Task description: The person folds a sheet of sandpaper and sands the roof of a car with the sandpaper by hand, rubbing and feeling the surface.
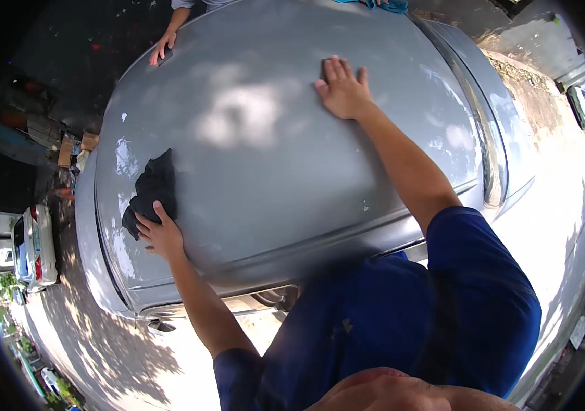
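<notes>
My left hand (161, 235) lies with fingers spread on the lower edge of a crumpled black cloth (156, 183), on the left part of the grey car roof (265, 185). It rests on the cloth without wrapping round it. Farther out, on the upper right of the roof, my right hand (344, 89) is laid flat with its fingers stretched. A small dark edge shows beside its fingertips; whether that is a thin pad or a shadow, I cannot tell.
Across the roof, another person's hand (163, 47) touches a small dark piece. Blue cloth (390, 5) lies at the far edge near a further hand. A white car (34, 245) stands on the left, with cardboard boxes (90, 141) behind it.
</notes>
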Available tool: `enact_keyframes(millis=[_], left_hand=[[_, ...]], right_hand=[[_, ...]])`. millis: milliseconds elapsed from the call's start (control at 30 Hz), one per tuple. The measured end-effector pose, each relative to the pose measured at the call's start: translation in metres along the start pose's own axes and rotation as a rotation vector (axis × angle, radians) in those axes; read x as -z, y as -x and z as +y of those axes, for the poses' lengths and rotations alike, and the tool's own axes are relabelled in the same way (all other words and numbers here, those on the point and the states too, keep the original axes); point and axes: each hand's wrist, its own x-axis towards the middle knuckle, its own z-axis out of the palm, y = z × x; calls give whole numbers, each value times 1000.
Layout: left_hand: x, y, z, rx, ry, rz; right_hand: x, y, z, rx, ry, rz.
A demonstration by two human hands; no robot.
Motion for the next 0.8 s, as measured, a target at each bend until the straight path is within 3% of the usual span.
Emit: enact_keyframes(millis=[133,233,333,367,500,600,700,800], left_hand=[[0,-1,-5,-17,-1,4],[-2,-5,-7,-17,-5,12],[-11,-10,-10,-19,3,23],[-10,-11,-11,-20,0,25],[-10,2,-21,-94,80,169],[-12,32,8,-246,51,207],[-8,135,89,-512,-7,46],[4,226,192,-830,-16,-275]], right_hand=[[-36,66,-230,706,-66,-151],[-41,151,-262,970,-65,-224],[-29,136,-179,767,-66,-174],[-15,116,-130,597,-69,-168],[27,91,131,-144,31,-15],[19,160,311,-454,-11,13],[10,231,333,-472,-35,4],[12,252,284,-374,11,63]])
